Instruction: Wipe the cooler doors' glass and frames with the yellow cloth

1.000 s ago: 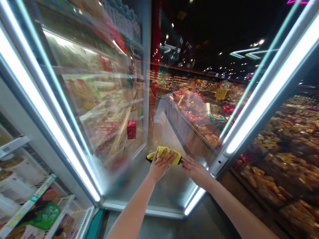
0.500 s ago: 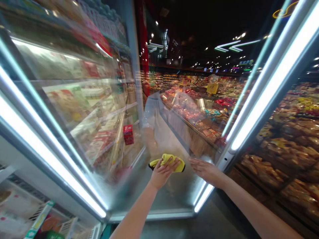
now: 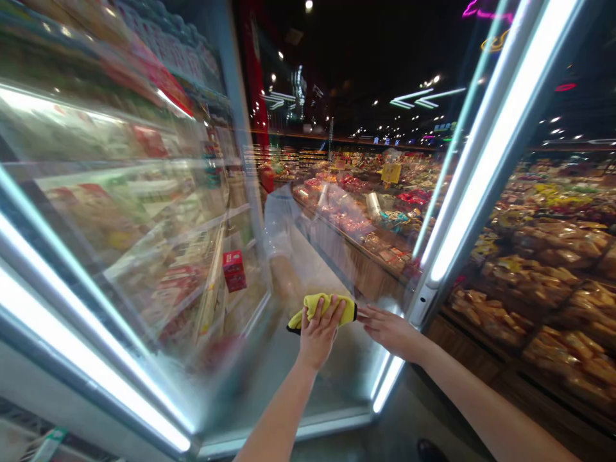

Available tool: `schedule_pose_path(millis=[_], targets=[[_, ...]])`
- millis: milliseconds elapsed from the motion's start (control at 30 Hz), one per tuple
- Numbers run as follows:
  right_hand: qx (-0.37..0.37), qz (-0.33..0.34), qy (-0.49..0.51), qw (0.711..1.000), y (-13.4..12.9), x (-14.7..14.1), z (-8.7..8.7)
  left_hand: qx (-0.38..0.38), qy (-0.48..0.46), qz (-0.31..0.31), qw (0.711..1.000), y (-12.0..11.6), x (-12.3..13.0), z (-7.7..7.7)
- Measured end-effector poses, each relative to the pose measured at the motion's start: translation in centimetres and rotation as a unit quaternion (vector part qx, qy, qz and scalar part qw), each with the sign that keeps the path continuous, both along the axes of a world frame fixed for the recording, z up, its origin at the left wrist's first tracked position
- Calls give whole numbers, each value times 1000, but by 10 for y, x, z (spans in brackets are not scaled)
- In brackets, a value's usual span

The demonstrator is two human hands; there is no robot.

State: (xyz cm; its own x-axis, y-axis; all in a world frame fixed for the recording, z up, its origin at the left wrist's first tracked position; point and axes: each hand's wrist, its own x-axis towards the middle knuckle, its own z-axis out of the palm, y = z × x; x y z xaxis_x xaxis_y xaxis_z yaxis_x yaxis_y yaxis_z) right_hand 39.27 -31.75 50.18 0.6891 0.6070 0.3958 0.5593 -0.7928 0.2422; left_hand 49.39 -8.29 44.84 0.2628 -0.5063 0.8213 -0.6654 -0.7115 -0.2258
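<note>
Head view: in the lower middle of the frame, the left hand is clamping a folded yellow cloth against a smooth, transparent glass panel, its fingers spreading over the soft, plush-looking fabric. The cloth is bunching into a rounded fold on top and is showing a thin black border at both ends. Just to its right, the right hand is reaching in from the lower right with its palm open and its fingers extending close together; its fingertips are lying just beside the cloth's black edge, and whether they are touching it, I cannot tell. Straight, glowing light strips are slanting down both sides of the panel, and a pale metal rail is running along its bottom. Left of centre, a small, boxy red carton is showing in the glass, near blurred shelves of packaged goods. A faint pale sleeve is appearing in the panel above the cloth. At the right edge, crinkled, shiny brown packets are filling a display, and a rectangular yellow sign is standing above colourful goods at upper right of centre.
</note>
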Motion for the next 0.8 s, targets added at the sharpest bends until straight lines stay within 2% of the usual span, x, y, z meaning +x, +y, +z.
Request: schedule_pose_path(millis=[167,333,467,567,700,800], targets=[[1,17,-1,1000,-3,0,0,57,-17,-39,997,19,5,3],[1,33,-19,999,-4,1,3,36,38,-29,998,20,6,-8],[-2,60,-33,998,-12,6,5,63,38,-12,997,19,8,-14],[-14,81,-49,995,-18,12,4,55,35,-6,998,13,5,-17],[-24,92,-54,994,-24,13,1,-6,35,23,999,-6,-4,-22],[-30,102,-54,993,-28,9,0,18,10,-5,1000,-9,-4,-20]])
